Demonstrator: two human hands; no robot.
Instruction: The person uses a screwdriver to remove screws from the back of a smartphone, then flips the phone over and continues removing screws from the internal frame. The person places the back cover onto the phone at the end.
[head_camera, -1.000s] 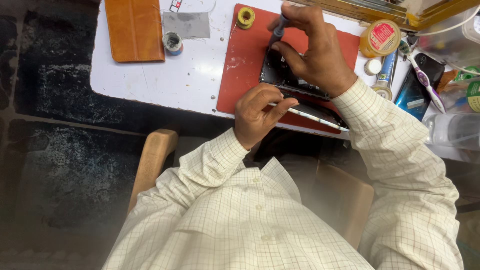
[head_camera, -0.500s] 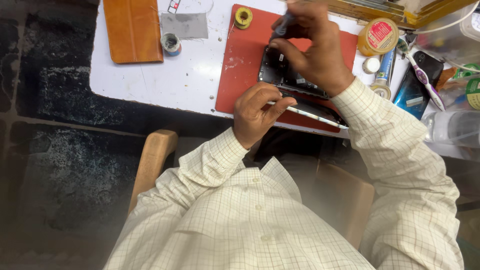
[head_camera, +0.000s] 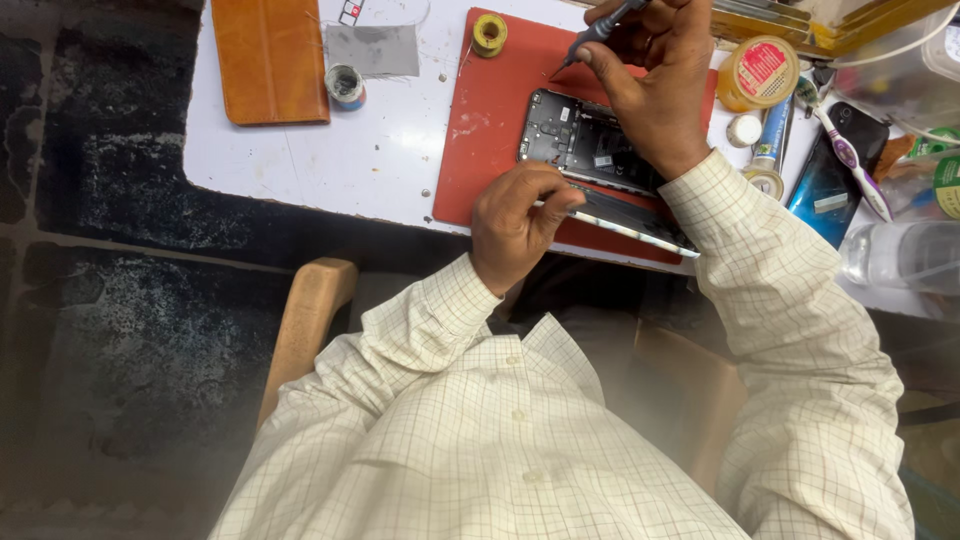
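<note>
An opened phone with its dark insides showing lies on a red work mat. My left hand grips the phone's near edge, where a thin panel is lifted away from the body. My right hand holds a slim dark screwdriver, its tip pointing down just above the phone's far left corner. Both sleeves are pale checked cloth.
On the white table lie a brown leather case, a small round tin, a grey cloth and a yellow solder spool. To the right are a yellow-lidded jar, a toothbrush, another phone and a clear bottle.
My right hand has lifted the screwdriver a little up and away from the phone. My left hand keeps its grip on the near edge.
</note>
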